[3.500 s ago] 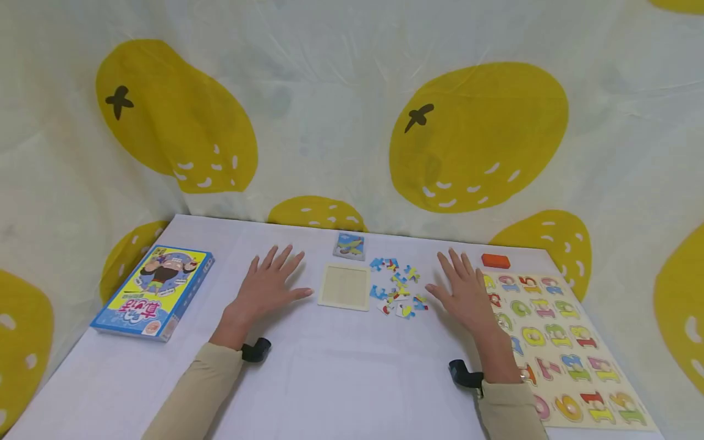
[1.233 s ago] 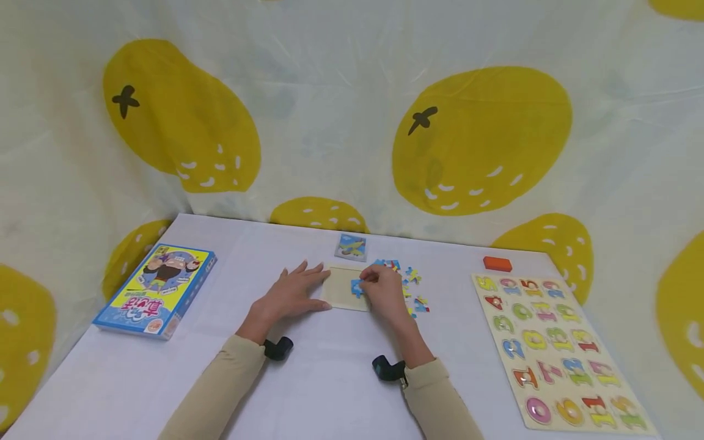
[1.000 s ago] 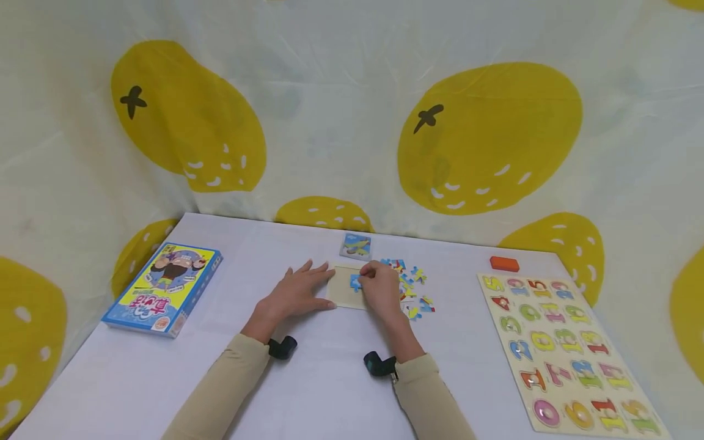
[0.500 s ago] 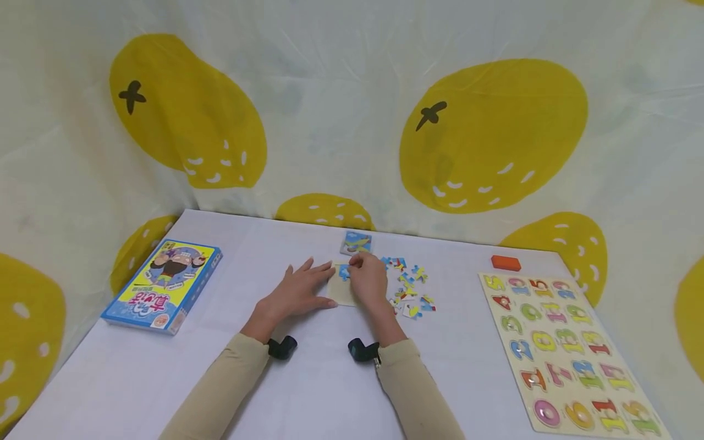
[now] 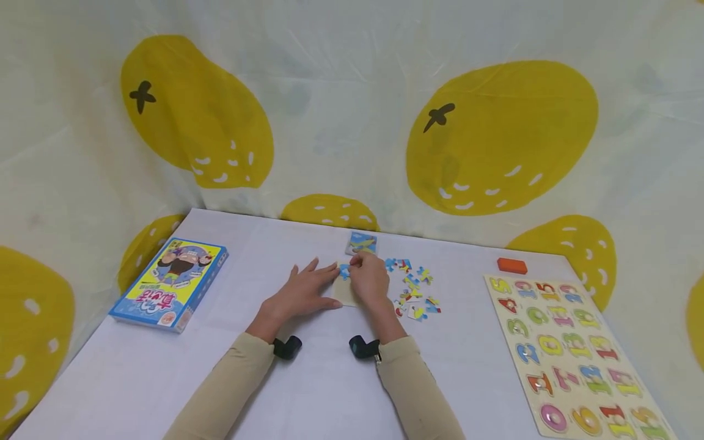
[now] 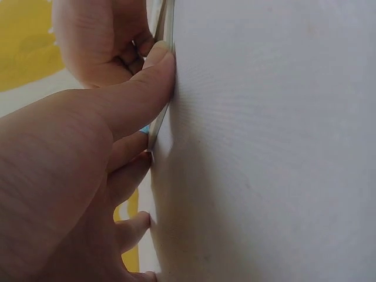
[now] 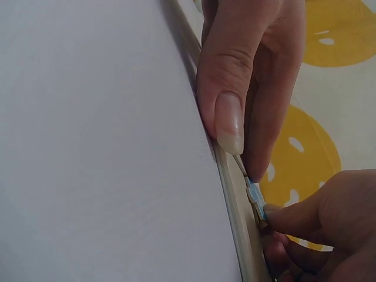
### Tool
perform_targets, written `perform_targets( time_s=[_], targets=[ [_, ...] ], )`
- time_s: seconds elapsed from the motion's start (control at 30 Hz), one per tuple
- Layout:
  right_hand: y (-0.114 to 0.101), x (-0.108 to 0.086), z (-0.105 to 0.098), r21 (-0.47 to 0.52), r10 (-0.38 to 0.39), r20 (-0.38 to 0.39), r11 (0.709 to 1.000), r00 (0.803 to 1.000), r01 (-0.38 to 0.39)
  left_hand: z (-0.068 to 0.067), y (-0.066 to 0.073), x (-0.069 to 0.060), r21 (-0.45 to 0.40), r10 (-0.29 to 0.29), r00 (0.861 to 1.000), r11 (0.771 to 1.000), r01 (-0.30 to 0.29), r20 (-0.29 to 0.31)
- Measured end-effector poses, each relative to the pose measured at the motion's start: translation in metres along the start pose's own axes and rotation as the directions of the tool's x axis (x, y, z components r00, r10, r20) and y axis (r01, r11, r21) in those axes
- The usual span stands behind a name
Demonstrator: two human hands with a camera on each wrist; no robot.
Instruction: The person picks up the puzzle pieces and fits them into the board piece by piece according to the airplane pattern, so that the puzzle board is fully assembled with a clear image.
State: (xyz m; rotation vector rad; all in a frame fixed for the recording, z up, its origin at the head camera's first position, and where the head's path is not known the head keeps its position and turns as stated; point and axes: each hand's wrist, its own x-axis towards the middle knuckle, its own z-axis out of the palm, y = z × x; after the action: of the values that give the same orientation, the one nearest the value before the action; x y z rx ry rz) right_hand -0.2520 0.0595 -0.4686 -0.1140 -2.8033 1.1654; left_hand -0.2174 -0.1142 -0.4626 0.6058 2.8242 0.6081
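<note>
Blue puzzle piece [image 5: 344,271] at a pale wooden tray [image 5: 343,296]
The piece is pinched by the right hand [image 5: 371,281] near the tray's far left corner; the tray is touched by the left hand [image 5: 304,293].

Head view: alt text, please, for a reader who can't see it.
A person's right hand pinches a blue puzzle piece at a wooden tray while the left hand touches its left edge. Loose pieces and a number board lie right, a box left.

The puzzle tray [image 5: 344,295] looks like smooth, matt wood.
</note>
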Motion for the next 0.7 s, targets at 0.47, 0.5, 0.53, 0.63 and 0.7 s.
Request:
perform_targets(
  time_s=[0.47,0.5,0.53,0.63,0.7],
  targets=[
    [0.0027,0.0038,0.0002,-0.034,-0.011,0.019,0.999,1.0,0.012,0.0011,0.001,0.0008,0.028,0.005,1.0,1.0,-0.005,0.005],
    [0.0029,0.0037,0.0002,-0.033,-0.009,0.021,0.999,1.0,0.01,0.001,0.0014,0.0005,0.031,0.006,1.0,1.0,-0.006,0.008],
    [0.0032,0.0035,0.0001,-0.031,-0.007,0.024,0.999,1.0,0.007,0.0008,0.0018,0.0002,0.035,0.006,1.0,0.999,-0.006,0.011],
    [0.0032,0.0031,-0.0004,-0.025,-0.001,0.034,1.0,0.999,0.002,0.0008,0.0026,-0.0008,0.047,0.0,1.0,0.999,-0.001,0.019],
    [0.0031,0.0031,-0.0008,-0.022,-0.006,0.038,1.0,0.999,0.007,0.0002,0.0032,-0.0015,0.046,-0.004,1.0,0.999,0.003,0.022]
  ],
)
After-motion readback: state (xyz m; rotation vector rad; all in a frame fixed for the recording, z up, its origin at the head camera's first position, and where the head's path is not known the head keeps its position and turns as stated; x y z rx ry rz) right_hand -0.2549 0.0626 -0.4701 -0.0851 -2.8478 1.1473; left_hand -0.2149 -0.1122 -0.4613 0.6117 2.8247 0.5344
